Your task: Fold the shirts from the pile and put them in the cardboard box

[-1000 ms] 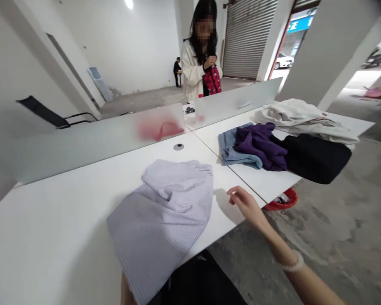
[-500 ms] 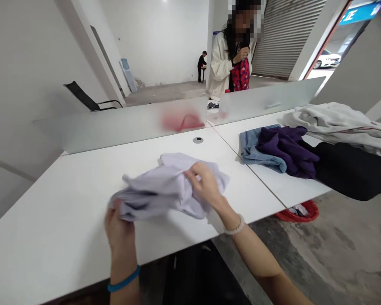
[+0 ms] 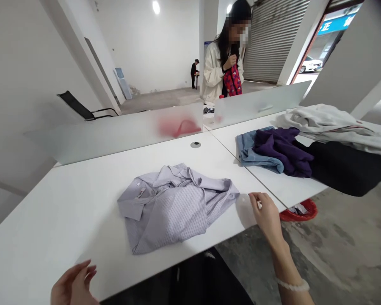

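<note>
A pale lilac striped shirt [image 3: 174, 204] lies crumpled, collar up, on the white table [image 3: 66, 212] in front of me. My right hand [image 3: 266, 214] hovers at the table's near edge just right of the shirt, fingers loosely curled, holding nothing. At the bottom left, my left hand [image 3: 74, 286] is off the shirt near the table edge, with its fingers apart and empty.
A pile of clothes lies on the adjoining table to the right: blue denim [image 3: 250, 152], a purple garment [image 3: 282, 146], a black one [image 3: 346, 165] and white ones [image 3: 327, 123]. A frosted divider [image 3: 114, 131] runs behind. A person [image 3: 224, 67] beyond holds red cloth. A red basket [image 3: 300, 209] sits below.
Half a second ago both hands gripped the bunched shirt above the table. Now the shirt lies spread on the table and both hands have let go and pulled back.
</note>
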Tool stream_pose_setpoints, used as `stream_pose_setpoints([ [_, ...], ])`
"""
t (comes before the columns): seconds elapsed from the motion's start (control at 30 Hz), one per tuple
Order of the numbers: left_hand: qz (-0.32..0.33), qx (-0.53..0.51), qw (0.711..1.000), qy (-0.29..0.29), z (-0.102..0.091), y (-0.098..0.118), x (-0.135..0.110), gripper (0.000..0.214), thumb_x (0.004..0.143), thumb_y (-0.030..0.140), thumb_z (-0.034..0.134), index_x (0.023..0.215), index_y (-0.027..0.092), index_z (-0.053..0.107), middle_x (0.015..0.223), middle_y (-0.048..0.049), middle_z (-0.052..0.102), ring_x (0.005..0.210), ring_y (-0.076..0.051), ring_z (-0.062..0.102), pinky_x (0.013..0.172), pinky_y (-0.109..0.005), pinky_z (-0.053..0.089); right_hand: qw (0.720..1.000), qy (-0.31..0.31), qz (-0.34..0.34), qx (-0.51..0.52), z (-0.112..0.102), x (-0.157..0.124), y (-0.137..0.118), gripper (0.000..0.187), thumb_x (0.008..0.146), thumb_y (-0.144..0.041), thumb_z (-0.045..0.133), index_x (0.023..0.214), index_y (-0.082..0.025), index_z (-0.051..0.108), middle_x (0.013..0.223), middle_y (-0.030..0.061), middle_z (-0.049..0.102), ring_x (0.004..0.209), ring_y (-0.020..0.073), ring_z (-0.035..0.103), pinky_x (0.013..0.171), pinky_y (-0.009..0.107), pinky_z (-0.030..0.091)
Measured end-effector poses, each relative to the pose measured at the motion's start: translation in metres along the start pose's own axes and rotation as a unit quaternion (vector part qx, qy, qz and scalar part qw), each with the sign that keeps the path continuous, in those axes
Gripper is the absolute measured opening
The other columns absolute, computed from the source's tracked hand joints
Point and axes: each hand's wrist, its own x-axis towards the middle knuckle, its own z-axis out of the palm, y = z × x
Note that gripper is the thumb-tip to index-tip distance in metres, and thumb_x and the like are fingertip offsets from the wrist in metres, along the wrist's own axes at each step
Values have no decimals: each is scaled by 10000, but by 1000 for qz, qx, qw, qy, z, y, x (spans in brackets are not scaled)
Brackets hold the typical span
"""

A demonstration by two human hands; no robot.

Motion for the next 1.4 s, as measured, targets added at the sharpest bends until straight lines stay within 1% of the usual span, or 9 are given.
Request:
stream_pose_setpoints([
  [0.1,12,91,992,-87,42,6,-1,375,688,453,666,967,209,604,972,-56,653,934,-248,620,953,-466,450,994,-13,-71,84,4,19,-51,225,929,-369,436,869,-230,602,884,94,635,867,248,575,784,378,446],
  [0.17,82,196,955,-208,76,2,-10,508,743,499,603,1138,180,578,1187,-145,619,1138,-325,558,985,-524,419,979,-66,-139,132,24,32,-89,199,937,-318,439,901,-229,613,921,85,650,892,232,578,808,367,451],
  [0.27,223,303,885,-275,110,-16,-31,529,818,465,518,1219,123,562,1353,-226,515,1303,-396,413,1049,-609,309,938,-198,-258,118,71,39,-129,203,943,-271,439,987,-223,631,973,76,652,977,224,567,891,385,426],
  [0.47,336,392,801,-303,98,-40,-49,337,921,335,404,1104,151,617,1350,-161,546,1331,-367,390,1037,-594,350,920,-300,-251,-33,128,20,-138,229,930,-340,498,1078,-222,627,965,86,609,948,226,547,864,383,408],
  [0.73,337,405,781,-335,80,-26,-51,293,957,311,359,983,180,619,1300,-75,605,1317,-282,433,1067,-504,367,944,-276,-179,-32,83,14,-68,342,963,-373,397,1110,-227,669,1023,97,629,941,223,579,837,349,449],
  [0.87,349,438,762,-325,80,-29,-49,353,966,319,323,1046,168,632,1308,-86,598,1317,-306,425,1078,-563,313,961,-198,-106,-161,49,6,-4,403,958,-393,374,1187,-202,646,1221,136,590,1146,312,514,912,472,436],
  [1.0,355,498,722,-325,87,-32,-19,358,957,317,329,993,175,656,1310,-98,594,1326,-350,398,1066,-634,260,951,-212,-122,-191,23,-1,27,418,962,-377,367,1258,-194,599,1288,141,557,1212,295,487,952,460,440],
  [1.23,319,610,659,-303,137,-2,76,345,898,200,385,1064,36,640,1271,-259,572,1315,-400,392,1063,-645,227,881,-374,-253,-143,-3,-28,-66,334,966,-239,393,1199,-163,620,1225,155,592,1164,277,519,974,453,429],
  [1.4,376,530,696,-306,136,34,45,414,930,294,359,1249,107,546,1305,-180,575,1244,-311,502,1098,-572,243,760,-555,-322,97,-26,-40,-123,334,962,-335,458,1251,-211,571,1121,59,660,989,165,621,854,256,502],
])
